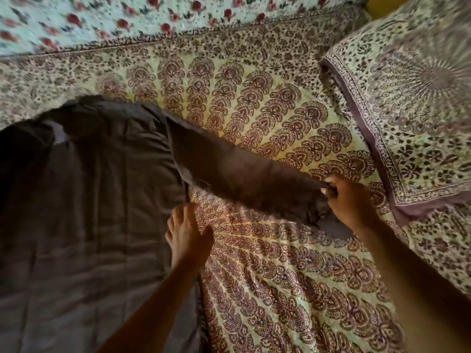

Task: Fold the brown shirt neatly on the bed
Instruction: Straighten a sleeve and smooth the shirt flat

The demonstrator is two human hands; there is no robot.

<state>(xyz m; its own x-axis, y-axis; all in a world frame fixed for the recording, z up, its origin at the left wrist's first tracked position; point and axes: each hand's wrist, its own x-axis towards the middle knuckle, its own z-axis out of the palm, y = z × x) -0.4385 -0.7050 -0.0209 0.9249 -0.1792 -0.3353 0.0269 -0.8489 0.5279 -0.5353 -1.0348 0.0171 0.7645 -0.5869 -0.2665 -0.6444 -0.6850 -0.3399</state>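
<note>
The brown shirt (84, 200) lies spread out flat on the bed (293, 289), on the left side of the view. It covers a big part of the bed there and has soft wrinkles in it. One sleeve (237, 174) sticks out from the shirt to the right, across the bed sheet.

The right hand (349, 200) is closed tight on the end of the sleeve. The fingers are curled around the cloth and the thumb pinches it. The sleeve is pulled out long, and its end looks lifted a bit off the sheet, with a dark shadow under it.

The left hand (188, 233) is open, with its fingers straight and close together. It lies flat at the right edge of the shirt, just below where the sleeve joins the body. The fingertips touch the shirt's side edge. It is not gripping anything.

The two hands are well apart, with the sleeve stretched between them.

The bed sheet has a yellow and dark red pattern like rows of feathers. A pillow (413, 118) with the same kind of pattern sits at the top right, near the right hand but not touching it. At the top there is a light blue cloth (127, 19) with red flowers.
</note>
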